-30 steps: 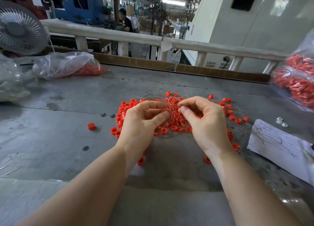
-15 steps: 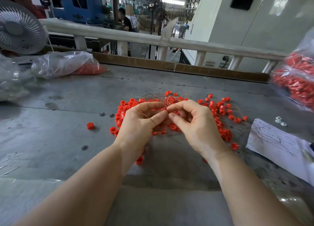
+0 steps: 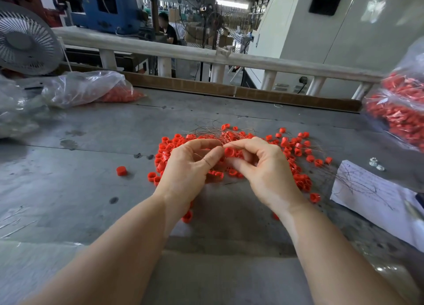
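One cap is now pinched in the right hand, which has closed against the left hand pinching wire; pile beneath.

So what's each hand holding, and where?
Right hand pinches a small red plastic ring by its rim; left hand pinches a thin metal wire, spot unclear.

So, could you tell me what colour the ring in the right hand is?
Bright red; the head view shows the ring pinched by the right hand.
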